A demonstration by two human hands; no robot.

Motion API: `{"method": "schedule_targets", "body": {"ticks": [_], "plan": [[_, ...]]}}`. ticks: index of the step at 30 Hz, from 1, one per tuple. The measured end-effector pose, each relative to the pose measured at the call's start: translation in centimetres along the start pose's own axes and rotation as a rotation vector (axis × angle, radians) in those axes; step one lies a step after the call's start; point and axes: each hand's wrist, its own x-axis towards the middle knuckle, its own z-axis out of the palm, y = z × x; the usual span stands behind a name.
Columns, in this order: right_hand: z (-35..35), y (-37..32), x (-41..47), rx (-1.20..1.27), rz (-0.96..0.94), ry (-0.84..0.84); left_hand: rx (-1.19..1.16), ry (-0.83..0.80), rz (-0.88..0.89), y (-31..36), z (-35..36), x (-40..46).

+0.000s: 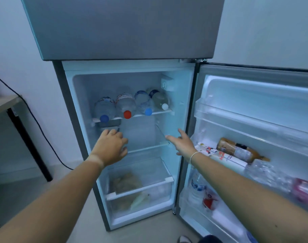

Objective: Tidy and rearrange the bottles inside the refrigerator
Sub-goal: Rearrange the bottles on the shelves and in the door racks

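The refrigerator stands open. On its top shelf several clear plastic bottles lie side by side with caps toward me: one with a blue cap, one with a red cap, another blue-capped one and a white-capped one. My left hand reaches in under the left end of that shelf, fingers apart, holding nothing. My right hand is spread open at the right side of the middle shelf, also holding nothing.
The open door on the right carries a brown bottle, a carton and clear bottles in its racks, with another water bottle lower down. A crisper drawer holds bagged food. A table and a black cable stand at left.
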Motion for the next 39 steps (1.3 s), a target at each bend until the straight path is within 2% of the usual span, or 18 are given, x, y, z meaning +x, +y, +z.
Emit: {"method": "schedule_targets", "body": {"ticks": [5,15,28,39], "plan": [[-2.6,1.8,-4.0,-0.041,-0.029,-0.014,-0.105,0.076,0.071,6.0,-2.2,0.8],[-6.8,4.8,-8.2,-0.127,-0.051,0.048,-0.232,0.085,0.137,13.7,-4.3,1.4],[-11.3,7.9,-10.1,-0.289,-0.133,0.085,-0.431,-0.005,0.202,19.8,-6.3,5.2],[-13.1,12.7,-11.8,-0.39,-0.05,0.099,-0.546,-0.083,0.307,23.9,-3.0,4.6]]}}
